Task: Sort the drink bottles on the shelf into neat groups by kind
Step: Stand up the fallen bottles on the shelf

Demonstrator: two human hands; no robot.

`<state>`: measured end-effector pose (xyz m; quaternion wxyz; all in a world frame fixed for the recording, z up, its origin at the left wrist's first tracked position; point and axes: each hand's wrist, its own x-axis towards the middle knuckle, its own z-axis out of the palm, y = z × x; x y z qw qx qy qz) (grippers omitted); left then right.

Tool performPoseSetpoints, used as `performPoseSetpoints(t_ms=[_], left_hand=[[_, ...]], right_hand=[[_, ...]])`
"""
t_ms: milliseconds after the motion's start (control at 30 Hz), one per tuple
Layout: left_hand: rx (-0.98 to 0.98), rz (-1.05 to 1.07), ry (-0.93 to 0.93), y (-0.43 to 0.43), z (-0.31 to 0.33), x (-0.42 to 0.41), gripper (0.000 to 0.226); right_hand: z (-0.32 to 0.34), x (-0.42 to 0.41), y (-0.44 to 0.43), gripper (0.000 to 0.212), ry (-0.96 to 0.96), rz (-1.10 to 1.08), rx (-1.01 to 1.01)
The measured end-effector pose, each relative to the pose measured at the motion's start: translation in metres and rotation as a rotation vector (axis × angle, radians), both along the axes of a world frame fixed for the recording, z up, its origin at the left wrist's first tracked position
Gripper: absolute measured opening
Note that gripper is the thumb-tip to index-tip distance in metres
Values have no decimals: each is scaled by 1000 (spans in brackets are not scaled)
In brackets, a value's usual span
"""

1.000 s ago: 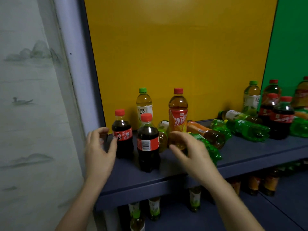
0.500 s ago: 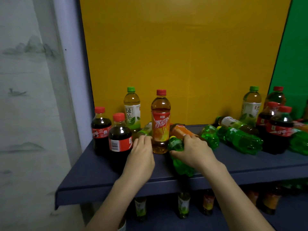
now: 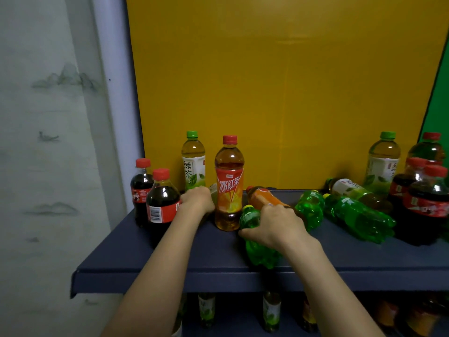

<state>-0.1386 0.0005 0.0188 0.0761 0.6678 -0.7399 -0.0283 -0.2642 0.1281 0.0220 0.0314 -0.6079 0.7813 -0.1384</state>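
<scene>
My right hand (image 3: 274, 224) grips a green soda bottle (image 3: 257, 249) lying on the dark blue shelf (image 3: 150, 261), its cap pointing away from me. My left hand (image 3: 198, 199) closes over a lying green tea bottle (image 3: 213, 192), mostly hidden between the hand and an upright iced red tea bottle (image 3: 229, 183). Two cola bottles (image 3: 161, 203) stand at the left, an upright green tea bottle (image 3: 193, 161) behind them. Another iced tea bottle (image 3: 264, 197) lies behind my right hand.
More green soda bottles (image 3: 357, 215) and a green tea bottle (image 3: 349, 189) lie toward the right, beside standing cola bottles (image 3: 427, 205) and an upright green tea (image 3: 382, 164). A yellow panel (image 3: 279, 93) backs the shelf. Several bottles stand on the lower shelf (image 3: 272, 312).
Both hands reached forward from the shelf's left front. The left now covers the lying green tea bottle and the right has taken hold of the green soda bottle. The view shifted left.
</scene>
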Motion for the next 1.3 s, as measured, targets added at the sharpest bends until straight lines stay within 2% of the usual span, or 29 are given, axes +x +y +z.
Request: performPoseSetpoints(t_ms=[100,233,433,567,700,867,1033,1300], left_hand=[[66,15,3,-5,3,1,44],[41,42,35,-7,-1,1,44],[-52,62,120,-2,-8,1,36],[-130,80,178,6,-10,1,40],[-212,124,302,13,-18,2,57],[-338,141,415,22,-30,-3,55],[-398,127,529,29,-37,-1,58],[-462,125,600,41,-50,-1,73]], right_hand=[[1,2,-3,62,4,-4,11],[-6,0,-7,73,-90,-31,42],[-17,-2,-2,66,-161,-18,-35],[-24,-3,2,63,-178,-6,-100],[-34,-1,6,65,-223,-27,-218],[-47,1,9,70,-263,-23,-419],[-62,3,6,75,-406,114,-625],[-76,7,-7,75,-579,219,-754]])
